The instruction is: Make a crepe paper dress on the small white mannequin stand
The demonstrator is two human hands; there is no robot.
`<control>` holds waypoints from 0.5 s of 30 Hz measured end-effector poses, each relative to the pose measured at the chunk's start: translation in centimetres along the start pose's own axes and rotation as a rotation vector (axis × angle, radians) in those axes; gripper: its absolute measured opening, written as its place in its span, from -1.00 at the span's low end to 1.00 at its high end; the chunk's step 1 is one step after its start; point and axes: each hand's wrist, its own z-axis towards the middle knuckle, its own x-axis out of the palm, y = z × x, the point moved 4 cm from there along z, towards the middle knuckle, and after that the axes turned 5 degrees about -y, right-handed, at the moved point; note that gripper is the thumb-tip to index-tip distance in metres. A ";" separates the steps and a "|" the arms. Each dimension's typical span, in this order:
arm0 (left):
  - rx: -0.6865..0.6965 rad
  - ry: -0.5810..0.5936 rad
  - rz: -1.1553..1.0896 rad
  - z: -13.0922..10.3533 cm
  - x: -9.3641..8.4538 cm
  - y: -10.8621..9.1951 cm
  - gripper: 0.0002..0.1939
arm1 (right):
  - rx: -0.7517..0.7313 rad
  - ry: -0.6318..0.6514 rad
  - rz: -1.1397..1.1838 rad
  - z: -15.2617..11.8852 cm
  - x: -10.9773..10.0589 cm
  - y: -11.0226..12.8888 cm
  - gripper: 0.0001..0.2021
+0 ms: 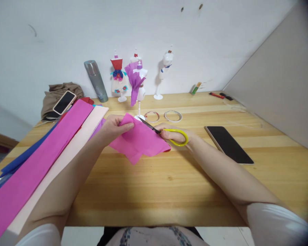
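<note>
My left hand [115, 128] pinches a piece of pink crepe paper [141, 141] near its upper left edge, thumb on top. The paper hangs over the middle of the table, with a jagged lower edge. In my right hand [174, 134] is a pair of scissors [178, 137] with yellow handles and dark blades. The blades point up and left and lie along the paper's upper right edge. Just behind the paper stands a small white mannequin [141, 90] with purple crepe paper [135, 83] draped on it.
Folded crepe paper strips [46, 164] lie at the left, below a phone [64, 102] and brown cloth [50, 99]. A flask [96, 82], several mannequins and a glue stick [196, 88] stand along the wall. Two tape rolls [173, 116] lie mid-table; a dark tablet [229, 144] rests right.
</note>
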 end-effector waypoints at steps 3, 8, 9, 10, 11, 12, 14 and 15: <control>-0.033 0.002 -0.052 0.0 0.0 -0.1 -0.63 | -0.004 -0.070 0.101 -0.1 -0.1 0.1 -0.48; -0.077 0.015 -0.113 0.0 0.1 0.0 -0.59 | 0.005 -0.058 0.088 -0.2 0.1 0.2 -0.49; -0.080 0.014 -0.117 0.0 0.1 0.0 -0.58 | 0.011 -0.068 0.092 -0.2 0.1 0.2 -0.48; -0.081 0.013 -0.118 0.0 0.0 0.0 -0.59 | 0.017 -0.082 0.099 -0.2 0.1 0.1 -0.48; -0.080 0.012 -0.119 -0.1 0.0 -0.1 -0.59 | 0.020 -0.088 0.104 -0.2 0.0 0.1 -0.48; -0.078 0.016 -0.119 -0.1 0.0 -0.1 -0.59 | 0.018 -0.083 0.102 -0.2 0.0 0.1 -0.47; -0.071 0.040 -0.128 -0.1 0.1 -0.2 -0.60 | 0.000 -0.042 0.052 0.0 -0.1 0.1 -0.47; -0.067 0.055 -0.135 -0.2 0.1 -0.2 -0.61 | -0.010 -0.008 0.008 0.0 -0.2 0.1 -0.47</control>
